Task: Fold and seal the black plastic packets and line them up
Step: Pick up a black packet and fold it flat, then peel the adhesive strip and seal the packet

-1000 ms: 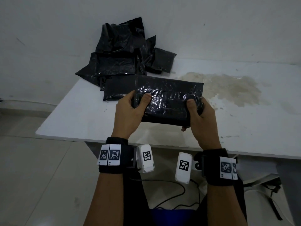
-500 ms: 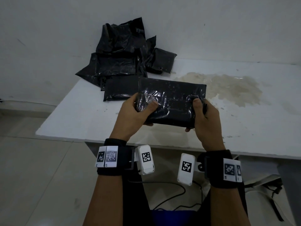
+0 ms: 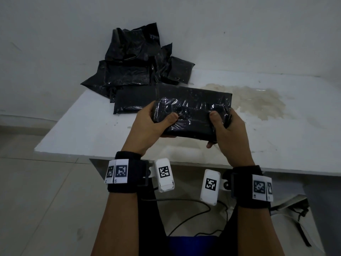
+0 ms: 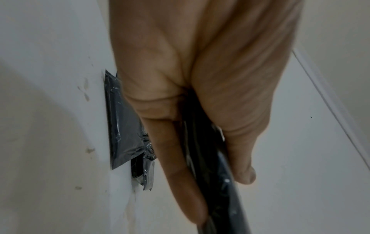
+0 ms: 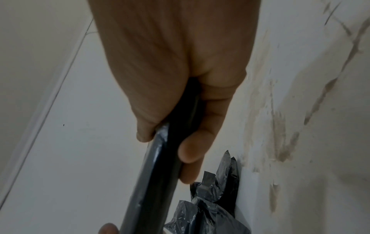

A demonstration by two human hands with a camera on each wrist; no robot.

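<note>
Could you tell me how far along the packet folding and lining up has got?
Looks early. One flat packet lies on the table before the heap, seemingly finished. In hand: the left hand and right hand grip a black packet at its ends, thumbs on top. Left: the crumpled pile by the wall; no line yet.

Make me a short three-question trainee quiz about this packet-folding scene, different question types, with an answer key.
1. True or false: the glossy black plastic packet being folded lies flat on the white table.
2. Which hand grips it? A) left hand only B) right hand only C) both
3. Fill in: the heap of crumpled black plastic packets leans against the ____ at the table's far left corner.

Key: 1 false, it is held above the table; 2 C; 3 wall.
</note>
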